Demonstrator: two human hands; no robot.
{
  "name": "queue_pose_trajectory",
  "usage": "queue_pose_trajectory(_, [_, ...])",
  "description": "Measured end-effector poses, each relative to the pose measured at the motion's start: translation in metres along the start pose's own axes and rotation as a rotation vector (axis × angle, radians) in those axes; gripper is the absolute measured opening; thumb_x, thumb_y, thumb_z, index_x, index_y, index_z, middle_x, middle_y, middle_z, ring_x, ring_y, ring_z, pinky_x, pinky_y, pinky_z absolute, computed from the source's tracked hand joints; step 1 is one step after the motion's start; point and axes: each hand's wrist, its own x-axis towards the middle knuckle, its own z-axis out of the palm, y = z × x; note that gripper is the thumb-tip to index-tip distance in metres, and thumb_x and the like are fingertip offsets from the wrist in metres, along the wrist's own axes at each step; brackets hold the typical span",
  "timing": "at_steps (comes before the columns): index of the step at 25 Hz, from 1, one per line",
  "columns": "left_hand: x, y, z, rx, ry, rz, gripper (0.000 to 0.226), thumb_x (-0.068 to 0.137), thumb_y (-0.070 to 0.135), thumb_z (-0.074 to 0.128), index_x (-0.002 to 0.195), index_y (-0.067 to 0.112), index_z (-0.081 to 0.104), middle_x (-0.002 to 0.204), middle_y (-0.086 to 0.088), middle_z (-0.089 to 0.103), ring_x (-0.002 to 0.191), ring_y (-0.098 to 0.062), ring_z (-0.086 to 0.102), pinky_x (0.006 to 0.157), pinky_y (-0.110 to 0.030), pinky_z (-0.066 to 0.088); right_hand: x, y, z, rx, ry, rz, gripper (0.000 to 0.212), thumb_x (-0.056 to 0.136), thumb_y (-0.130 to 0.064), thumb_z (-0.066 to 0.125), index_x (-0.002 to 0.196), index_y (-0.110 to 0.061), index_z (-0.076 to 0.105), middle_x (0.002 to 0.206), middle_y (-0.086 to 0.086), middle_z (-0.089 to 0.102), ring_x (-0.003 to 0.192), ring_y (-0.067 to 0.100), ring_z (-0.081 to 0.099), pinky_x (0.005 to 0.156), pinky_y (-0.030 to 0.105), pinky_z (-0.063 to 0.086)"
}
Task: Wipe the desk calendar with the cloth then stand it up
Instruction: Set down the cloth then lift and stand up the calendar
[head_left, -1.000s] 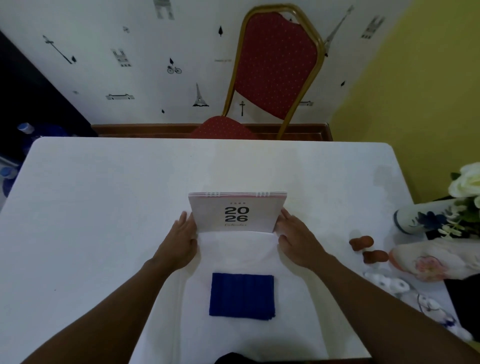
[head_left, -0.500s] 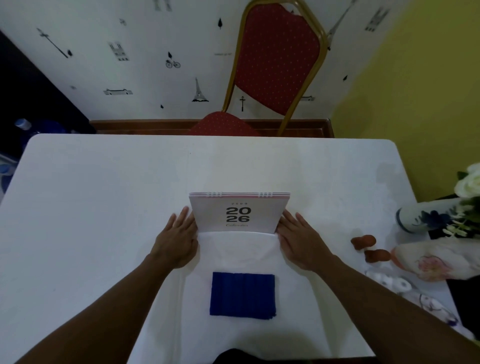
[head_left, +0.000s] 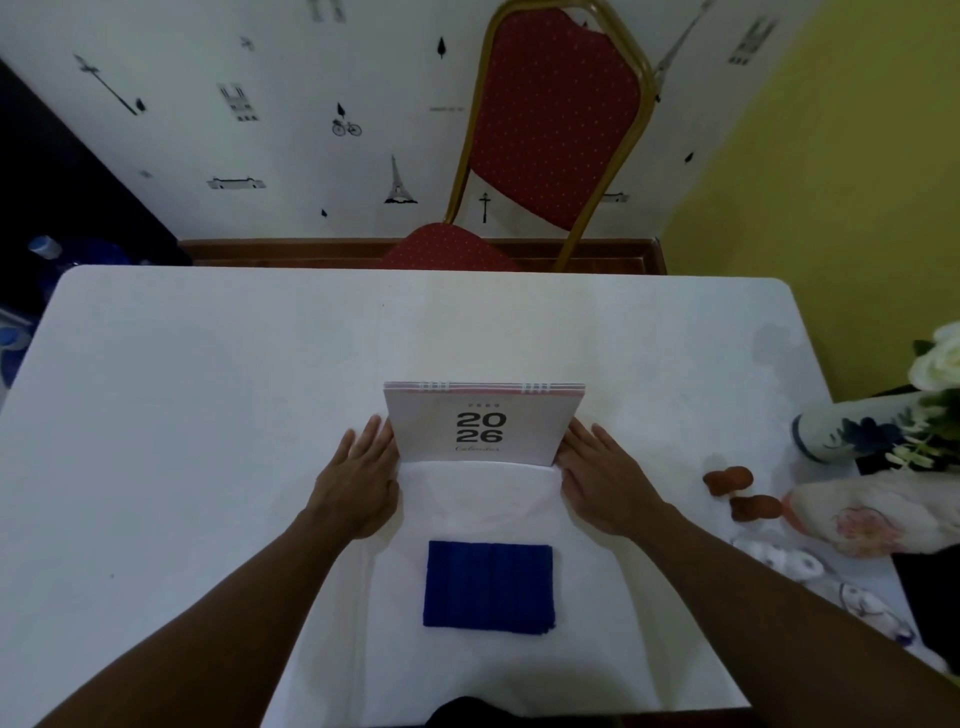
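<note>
Head view: calendar upright between two flat hands

The desk calendar (head_left: 483, 428) is seen standing on the white desk (head_left: 208, 389). Its sides are flanked by the left hand (head_left: 358, 480) and right hand (head_left: 605, 480), fingers extended, nothing gripped. The folded blue cloth (head_left: 488, 586) is laid just in front of the calendar.

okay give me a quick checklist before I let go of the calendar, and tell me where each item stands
1. Calendar standing, cover toward the camera: ok.
2. Left hand flat beside its left edge, fingers open, no grip: ok.
3. Right hand flat beside its right edge, fingers open: ok.
4. Cloth folded flat, apart from the calendar and nearer the camera: ok.
5. Calendar wiped clean: cannot tell.
6. Rear panel spread enough that it would stand alone: cannot tell, hidden behind the cover.
</note>
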Motion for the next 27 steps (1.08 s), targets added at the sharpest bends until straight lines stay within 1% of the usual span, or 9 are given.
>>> queue_pose_trajectory(4, [0.003, 0.000, 0.003, 0.007, 0.001, 0.012, 0.066, 0.105, 0.033, 0.026, 0.162, 0.015, -0.003, 0.172, -0.009, -0.005, 0.158, -0.029, -0.009, 0.129, -0.046, -0.002, -0.004, -0.004, 0.008, 0.020, 0.036, 0.034, 0.048, 0.101, -0.014, 0.051, 0.148, -0.006, 0.054, 0.161, 0.013, 0.044, 0.153, 0.035, 0.034, 0.124, 0.059, 0.028])
queue_pose_trajectory(9, [0.003, 0.001, -0.001, -0.026, -0.034, 0.005, 0.067, 0.106, 0.032, 0.028, 0.162, 0.015, -0.005, 0.172, -0.009, -0.007, 0.158, -0.028, -0.010, 0.129, -0.045, 0.000, -0.001, 0.001, 0.005, 0.040, -0.044, 0.048, 0.051, 0.104, -0.016, 0.045, 0.155, -0.012, 0.044, 0.169, 0.007, 0.031, 0.159, 0.028, 0.020, 0.128, 0.046, 0.010])
queue_pose_trajectory(11, [0.002, 0.000, -0.005, 0.001, -0.066, 0.012, 0.067, 0.106, 0.030, 0.030, 0.162, 0.016, -0.005, 0.172, -0.008, -0.009, 0.158, -0.028, -0.012, 0.129, -0.046, 0.002, -0.001, -0.002, 0.004, 0.066, -0.063, 0.069, 0.051, 0.105, -0.016, 0.042, 0.156, -0.013, 0.043, 0.170, 0.006, 0.027, 0.160, 0.027, 0.016, 0.127, 0.046, 0.007])
queue_pose_trajectory(16, [-0.001, 0.001, -0.018, -0.145, -0.063, -0.043, 0.078, 0.100, 0.014, 0.045, 0.162, 0.020, -0.001, 0.172, -0.003, -0.005, 0.158, -0.025, -0.007, 0.129, -0.046, 0.005, 0.002, -0.016, -0.004, 0.314, -0.074, 0.168, 0.055, 0.102, 0.006, 0.044, 0.154, -0.014, 0.046, 0.171, 0.003, 0.025, 0.161, 0.027, 0.011, 0.130, 0.052, 0.007])
queue_pose_trajectory(19, [-0.009, 0.006, -0.019, -0.334, 0.025, -0.184, 0.080, 0.098, 0.014, 0.050, 0.163, 0.019, 0.004, 0.173, -0.004, 0.003, 0.159, -0.023, -0.001, 0.130, -0.047, 0.007, -0.003, -0.029, -0.012, 0.556, 0.051, 0.382, 0.071, 0.095, 0.021, 0.041, 0.156, -0.016, 0.045, 0.166, 0.003, 0.034, 0.158, 0.027, 0.022, 0.129, 0.041, 0.019])
queue_pose_trajectory(21, [-0.014, 0.012, -0.021, -0.525, 0.061, -0.239, 0.086, 0.095, 0.013, 0.057, 0.162, 0.022, 0.005, 0.172, -0.003, 0.009, 0.159, -0.025, 0.005, 0.128, -0.051, 0.013, -0.007, -0.037, -0.017, 0.658, 0.152, 0.533, 0.073, 0.096, 0.017, 0.043, 0.158, -0.020, 0.041, 0.164, 0.004, 0.039, 0.153, 0.025, 0.034, 0.121, 0.028, 0.030])
queue_pose_trajectory(23, [-0.021, 0.020, -0.028, -0.737, 0.096, -0.209, 0.095, 0.088, 0.015, 0.065, 0.161, 0.031, 0.007, 0.171, 0.003, 0.017, 0.155, -0.025, 0.022, 0.123, -0.054, 0.028, -0.005, -0.045, -0.025, 0.792, 0.221, 0.604, 0.072, 0.096, 0.012, 0.046, 0.159, -0.022, 0.041, 0.161, 0.003, 0.047, 0.147, 0.023, 0.046, 0.113, 0.026, 0.040])
queue_pose_trajectory(25, [-0.028, 0.030, -0.038, -0.914, 0.167, -0.171, 0.096, 0.079, 0.018, 0.067, 0.155, 0.044, 0.015, 0.159, 0.017, 0.031, 0.138, -0.016, 0.039, 0.109, -0.043, 0.041, 0.001, -0.056, -0.034, 0.938, 0.283, 0.607, 0.069, 0.096, 0.007, 0.052, 0.157, -0.024, 0.044, 0.154, 0.001, 0.056, 0.137, 0.020, 0.058, 0.106, 0.027, 0.052])
queue_pose_trajectory(27, [-0.033, 0.043, -0.048, -1.030, 0.225, -0.140, 0.094, 0.075, 0.016, 0.065, 0.150, 0.051, 0.022, 0.142, 0.027, 0.041, 0.128, -0.011, 0.043, 0.096, -0.034, 0.045, 0.004, -0.069, -0.045, 1.030, 0.333, 0.586, 0.073, 0.090, 0.008, 0.054, 0.149, -0.036, 0.052, 0.137, -0.009, 0.069, 0.125, 0.015, 0.066, 0.096, 0.025, 0.058])
